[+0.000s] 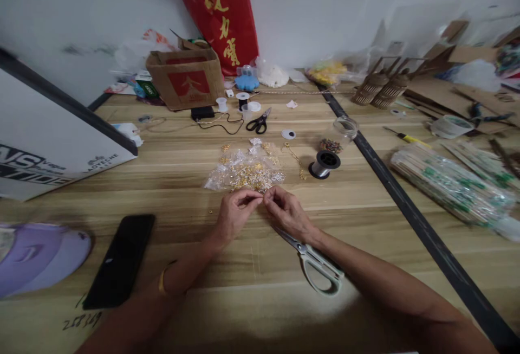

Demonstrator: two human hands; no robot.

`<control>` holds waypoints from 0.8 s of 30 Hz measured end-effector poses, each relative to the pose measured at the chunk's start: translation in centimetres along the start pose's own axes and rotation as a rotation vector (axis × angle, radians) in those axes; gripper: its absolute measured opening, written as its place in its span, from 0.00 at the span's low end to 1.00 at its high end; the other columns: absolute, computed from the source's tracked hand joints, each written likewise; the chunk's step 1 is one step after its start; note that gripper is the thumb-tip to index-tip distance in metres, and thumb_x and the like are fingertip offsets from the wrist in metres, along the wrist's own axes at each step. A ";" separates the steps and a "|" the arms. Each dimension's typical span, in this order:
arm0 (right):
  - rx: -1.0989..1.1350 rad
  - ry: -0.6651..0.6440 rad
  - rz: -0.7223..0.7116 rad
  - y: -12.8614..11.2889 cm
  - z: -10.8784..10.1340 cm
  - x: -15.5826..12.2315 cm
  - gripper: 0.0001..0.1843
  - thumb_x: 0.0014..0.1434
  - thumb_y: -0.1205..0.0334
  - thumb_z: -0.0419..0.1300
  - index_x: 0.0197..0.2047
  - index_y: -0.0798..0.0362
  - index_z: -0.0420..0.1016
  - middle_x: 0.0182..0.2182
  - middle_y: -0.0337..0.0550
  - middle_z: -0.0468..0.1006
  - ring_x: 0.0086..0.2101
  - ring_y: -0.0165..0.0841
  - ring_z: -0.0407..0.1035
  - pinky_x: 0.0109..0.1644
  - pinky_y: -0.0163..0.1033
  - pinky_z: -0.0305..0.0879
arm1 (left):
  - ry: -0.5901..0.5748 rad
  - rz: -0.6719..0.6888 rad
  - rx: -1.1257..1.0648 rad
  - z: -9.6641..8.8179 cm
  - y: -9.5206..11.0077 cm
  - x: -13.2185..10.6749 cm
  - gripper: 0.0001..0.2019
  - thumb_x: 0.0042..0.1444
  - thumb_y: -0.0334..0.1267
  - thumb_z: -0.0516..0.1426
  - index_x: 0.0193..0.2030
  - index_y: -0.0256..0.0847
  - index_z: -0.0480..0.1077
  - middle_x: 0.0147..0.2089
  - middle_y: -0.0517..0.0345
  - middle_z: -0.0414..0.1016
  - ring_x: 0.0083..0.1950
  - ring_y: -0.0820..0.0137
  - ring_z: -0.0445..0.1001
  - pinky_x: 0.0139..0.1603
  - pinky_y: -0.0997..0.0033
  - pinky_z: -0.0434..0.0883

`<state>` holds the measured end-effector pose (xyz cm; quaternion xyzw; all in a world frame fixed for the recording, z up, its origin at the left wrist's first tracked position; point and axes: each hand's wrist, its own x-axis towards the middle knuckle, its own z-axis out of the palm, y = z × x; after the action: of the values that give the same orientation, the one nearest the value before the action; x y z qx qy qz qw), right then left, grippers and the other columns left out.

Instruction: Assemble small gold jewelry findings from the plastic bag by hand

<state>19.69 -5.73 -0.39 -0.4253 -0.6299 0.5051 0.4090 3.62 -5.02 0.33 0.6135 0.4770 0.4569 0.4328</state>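
My left hand (pixel 236 213) is closed in a pinch, thumb against index finger, just in front of a pile of small gold and silver jewellery findings (pixel 252 172). Close by on its right, my right hand (pixel 287 210) pinches too, the fingertips of both nearly meeting. Whatever lies between the fingers is too small to make out. Under my right wrist rests a pair of scissors with pale handles (pixel 320 271), its blades partly covered by the hand. A short gold chain (pixel 296 160) and a spool of thin wire (pixel 324 164) lie beyond my right hand.
A black phone (pixel 119 262) and a purple cap (pixel 44 256) lie to the left. Black-handled scissors (pixel 259 121), a jar of coloured beads (pixel 345 128) and a paper bag (pixel 184 80) stand farther back. Plastic-wrapped sticks (pixel 450 183) lie right of a dark strip (pixel 400 197).
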 end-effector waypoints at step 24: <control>-0.282 -0.010 -0.136 -0.1 -0.5 -0.1 0.05 0.61 0.63 0.52 0.35 0.54 0.66 0.25 0.36 0.67 0.26 0.28 0.60 0.30 0.32 0.55 | -0.093 0.247 0.310 -0.7 -0.4 0.4 0.04 0.53 0.31 0.57 0.29 0.36 0.73 0.29 0.55 0.76 0.31 0.72 0.73 0.34 0.74 0.70</control>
<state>20.15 -5.72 -0.19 -0.4321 -0.7242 0.3847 0.3752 2.90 -4.46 0.15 0.7469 0.4423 0.3990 0.2954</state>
